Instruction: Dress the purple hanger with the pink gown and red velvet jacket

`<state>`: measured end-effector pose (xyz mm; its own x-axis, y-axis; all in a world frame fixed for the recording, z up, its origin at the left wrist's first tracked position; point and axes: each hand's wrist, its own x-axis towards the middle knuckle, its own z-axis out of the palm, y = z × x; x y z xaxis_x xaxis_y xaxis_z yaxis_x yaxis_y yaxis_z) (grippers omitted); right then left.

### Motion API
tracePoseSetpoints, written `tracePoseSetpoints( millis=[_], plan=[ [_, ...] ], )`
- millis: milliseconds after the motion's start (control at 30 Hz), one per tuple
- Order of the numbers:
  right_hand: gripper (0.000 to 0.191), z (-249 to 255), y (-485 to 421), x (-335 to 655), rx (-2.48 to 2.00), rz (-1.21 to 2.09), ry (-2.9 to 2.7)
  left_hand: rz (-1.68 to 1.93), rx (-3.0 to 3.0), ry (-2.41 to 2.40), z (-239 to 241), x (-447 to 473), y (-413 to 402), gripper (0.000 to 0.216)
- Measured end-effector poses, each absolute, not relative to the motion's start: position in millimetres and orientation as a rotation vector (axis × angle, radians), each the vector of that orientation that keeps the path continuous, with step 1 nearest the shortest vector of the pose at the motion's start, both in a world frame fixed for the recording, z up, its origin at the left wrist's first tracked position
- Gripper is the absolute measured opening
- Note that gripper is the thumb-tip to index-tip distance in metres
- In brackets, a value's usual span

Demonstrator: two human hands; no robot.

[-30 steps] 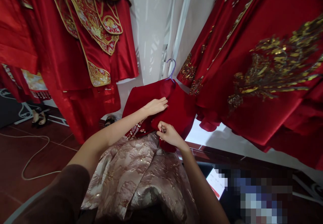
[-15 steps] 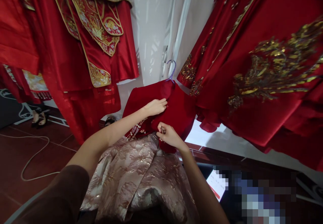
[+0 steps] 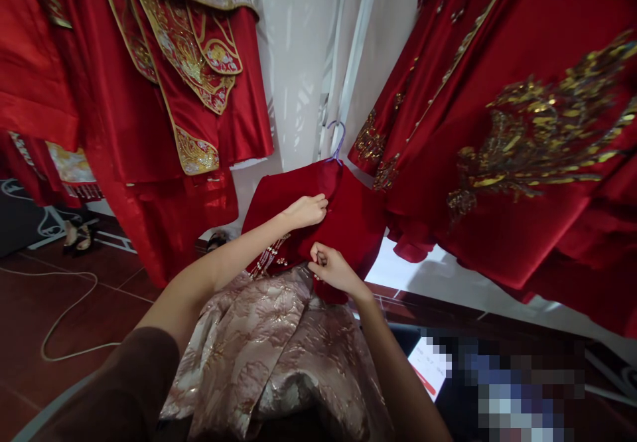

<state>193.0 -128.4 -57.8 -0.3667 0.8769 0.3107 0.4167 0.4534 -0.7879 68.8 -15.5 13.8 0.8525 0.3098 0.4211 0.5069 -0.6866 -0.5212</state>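
Note:
A dark red velvety garment [image 3: 361,220] lies before me on a purple hanger [image 3: 341,145]. My left hand [image 3: 307,211] is closed in a pinch at the garment's upper front, and its fingertips seem to grip the cloth. Lower down and to the right, my right hand [image 3: 336,269] rests against the garment's front with thumb and fingers curled together; what they hold is too small to make out. White bead tassels [image 3: 269,256] hang from the garment beneath my left forearm. A shiny pinkish brocade garment [image 3: 279,336] covers my lap below both hands.
Red embroidered garments [image 3: 199,77] hang at the left. A red gown with gold sequins [image 3: 537,143] hangs at the right, close to the hanger. A lit phone screen [image 3: 428,366] shows at lower right. Shoes [image 3: 77,236] and a pale cable [image 3: 64,316] are on the tiled floor.
My left hand has shifted very slightly left on the red garment. My right hand stays in almost the same place, and the view has tilted a little.

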Motion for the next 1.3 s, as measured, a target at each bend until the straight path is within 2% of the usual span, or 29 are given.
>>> tracePoseSetpoints(
  millis=[767, 900, 1100, 1200, 1300],
  plan=[
    [0.012, -59.8, -126.5, 193.5, -1.062, 0.785, -1.989, -0.525, -2.440, -0.643, 12.6, 65.4, -18.6, 0.018],
    [0.018, -58.3, -126.2, 194.6, -1.027, 0.770, -2.002, -0.577, -2.479, -0.622, 12.9, 61.0, -18.4, 0.016],
    [0.024, -56.7, -125.0, 197.8, -1.045, 0.758, -1.955, -0.993, -2.534, -0.926, -1.7, 56.1, -32.9, 0.023],
    [0.023, -57.9, -123.4, 197.9, -1.046, 0.785, -1.949, -1.250, -2.635, -1.273, -15.8, 62.6, -38.0, 0.031],
    [0.022, -58.9, -122.8, 197.1, -1.045, 0.806, -1.955, -1.654, -2.718, -1.662, -24.5, 75.0, -38.2, 0.024]
  ],
)
